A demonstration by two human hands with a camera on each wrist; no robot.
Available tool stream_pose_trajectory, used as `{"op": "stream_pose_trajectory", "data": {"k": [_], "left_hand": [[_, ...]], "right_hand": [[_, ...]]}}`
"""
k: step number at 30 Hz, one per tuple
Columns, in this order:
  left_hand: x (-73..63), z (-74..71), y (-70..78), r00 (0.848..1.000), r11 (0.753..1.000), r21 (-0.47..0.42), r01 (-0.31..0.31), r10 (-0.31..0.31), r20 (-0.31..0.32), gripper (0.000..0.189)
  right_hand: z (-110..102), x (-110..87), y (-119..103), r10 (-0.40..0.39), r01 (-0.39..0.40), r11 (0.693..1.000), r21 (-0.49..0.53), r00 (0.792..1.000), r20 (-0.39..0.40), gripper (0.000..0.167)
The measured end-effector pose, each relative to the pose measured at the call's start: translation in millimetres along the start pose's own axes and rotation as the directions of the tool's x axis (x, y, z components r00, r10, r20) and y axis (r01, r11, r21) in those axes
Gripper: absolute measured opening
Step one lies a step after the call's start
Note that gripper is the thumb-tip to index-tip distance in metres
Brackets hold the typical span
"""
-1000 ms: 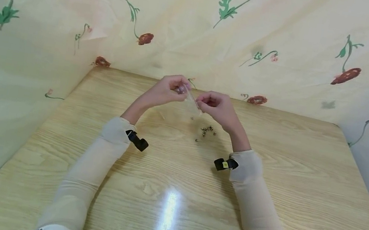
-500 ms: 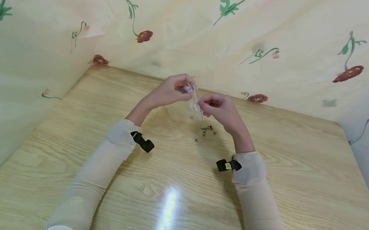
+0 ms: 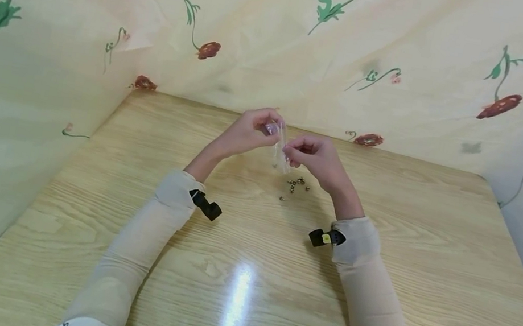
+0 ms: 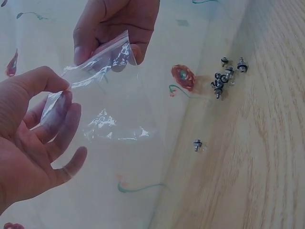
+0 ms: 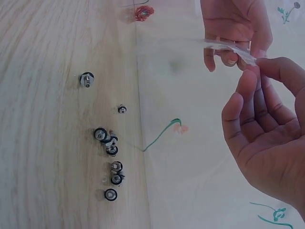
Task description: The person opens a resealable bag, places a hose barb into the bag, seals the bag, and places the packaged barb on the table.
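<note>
A clear plastic zip bag (image 4: 114,102) is stretched between both hands above the table's far side. My left hand (image 3: 249,133) pinches one top corner between thumb and fingers. The other end of the zip edge is pinched by my right hand (image 3: 320,161). In the left wrist view the bag's body hangs below the zip strip and looks see-through, with light glints on it. Several small metal fittings with black rings (image 5: 112,143) lie scattered on the wood below the hands. One fitting (image 4: 197,145) lies apart from the cluster.
The wood-grain table (image 3: 202,268) spreads out beneath both arms. A flower-printed cloth (image 3: 263,30) stands upright close behind its far edge and along the left side. Each wrist carries a black strap with a camera (image 3: 206,206).
Both hands have shifted slightly to the right with the bag, the left more than the right. The bag has turned to hang more upright. The fittings lie as before.
</note>
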State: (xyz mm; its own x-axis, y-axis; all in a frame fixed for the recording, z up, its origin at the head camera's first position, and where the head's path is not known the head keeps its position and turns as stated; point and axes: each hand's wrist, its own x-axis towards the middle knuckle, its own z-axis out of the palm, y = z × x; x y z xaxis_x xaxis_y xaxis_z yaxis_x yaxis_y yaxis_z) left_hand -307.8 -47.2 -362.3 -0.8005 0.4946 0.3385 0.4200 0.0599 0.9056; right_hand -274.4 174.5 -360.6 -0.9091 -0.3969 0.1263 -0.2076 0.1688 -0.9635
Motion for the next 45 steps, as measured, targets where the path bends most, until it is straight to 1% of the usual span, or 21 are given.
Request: {"op": "stream_pose_trajectory", "data": {"k": [5, 12, 15, 18, 19, 21, 23, 25, 27, 28, 29, 31, 34, 36, 39, 45], "left_hand": [[-0.8, 5.5, -1.7, 1.000, 1.000, -0.003, -0.006, 0.006, -0.016, 0.021], [-0.9, 7.7, -2.2, 1.000, 1.000, 0.007, -0.001, 0.002, -0.031, 0.022], [-1.3, 6.9, -1.3, 0.999, 1.000, 0.030, -0.005, 0.006, -0.035, 0.026], [-2.5, 5.0, 2.1, 0.998, 0.998, 0.070, 0.002, 0.002, -0.057, 0.032], [-2.9, 4.3, 3.8, 0.997, 0.996, 0.090, 0.003, 0.004, -0.072, 0.035], [-3.7, 3.4, 7.6, 0.992, 0.992, 0.128, 0.006, 0.010, -0.128, 0.037], [-4.8, 3.1, 11.5, 0.979, 0.987, 0.158, 0.003, 0.029, -0.201, 0.038], [-5.7, 3.7, 14.9, 0.963, 0.986, 0.166, -0.006, 0.051, -0.266, 0.036], [-6.7, 4.8, 17.1, 0.951, 0.989, 0.147, -0.009, 0.053, -0.303, 0.032], [-7.2, 5.4, 18.0, 0.951, 0.991, 0.131, -0.009, 0.049, -0.305, 0.029], [-7.7, 6.1, 18.6, 0.954, 0.993, 0.116, -0.003, 0.038, -0.297, 0.026], [-8.4, 7.7, 19.8, 0.964, 0.996, 0.087, 0.015, 0.009, -0.265, 0.021], [-9.1, 10.4, 21.2, 0.975, 0.995, 0.081, 0.056, -0.038, -0.217, 0.019], [-9.7, 11.9, 22.0, 0.977, 0.994, 0.074, 0.085, -0.069, -0.201, 0.019], [-10.7, 13.2, 21.9, 0.976, 0.991, 0.054, 0.123, -0.111, -0.187, 0.017], [-10.9, 15.2, 20.1, 0.977, 0.990, 0.009, 0.141, -0.138, -0.162, 0.012]], "right_hand": [[1, -0.4, 2, 0.019, -0.019, 1.000, 0.001, 1.000, -0.025, 0.009], [4, -0.3, 6, 0.013, -0.013, 1.000, 0.009, 0.999, -0.051, 0.008], [4, -0.7, 5, 0.014, -0.013, 1.000, 0.021, 0.999, -0.049, 0.009], [5, -1.0, 5, 0.014, -0.012, 0.999, 0.030, 0.999, -0.042, 0.008], [5, -1.0, 5, 0.015, -0.013, 0.999, 0.033, 0.999, -0.041, 0.008], [5, -1.0, 5, 0.018, -0.017, 0.999, 0.039, 0.999, -0.043, 0.008], [6, -0.9, 5, 0.023, -0.021, 0.999, 0.046, 0.999, -0.045, 0.008], [7, -0.9, 5, 0.026, -0.024, 0.999, 0.049, 0.998, -0.049, 0.008], [7, -0.9, 5, 0.024, -0.022, 0.999, 0.048, 0.998, -0.053, 0.008], [8, -0.9, 5, 0.022, -0.019, 0.999, 0.044, 0.998, -0.056, 0.008], [8, -1.0, 5, 0.018, -0.015, 0.999, 0.040, 0.998, -0.062, 0.008], [8, -0.7, 6, 0.007, -0.005, 0.999, 0.033, 0.998, -0.070, 0.009], [9, 0.4, 7, -0.007, 0.009, 1.000, 0.026, 0.997, -0.083, 0.009], [9, 1.3, 8, -0.015, 0.017, 1.000, 0.022, 0.996, -0.087, 0.009], [11, 1.9, 7, -0.028, 0.029, 1.000, 0.007, 0.995, -0.092, 0.008], [12, 1.8, 4, -0.065, 0.062, 0.998, -0.033, 0.993, -0.097, 0.005]]}}
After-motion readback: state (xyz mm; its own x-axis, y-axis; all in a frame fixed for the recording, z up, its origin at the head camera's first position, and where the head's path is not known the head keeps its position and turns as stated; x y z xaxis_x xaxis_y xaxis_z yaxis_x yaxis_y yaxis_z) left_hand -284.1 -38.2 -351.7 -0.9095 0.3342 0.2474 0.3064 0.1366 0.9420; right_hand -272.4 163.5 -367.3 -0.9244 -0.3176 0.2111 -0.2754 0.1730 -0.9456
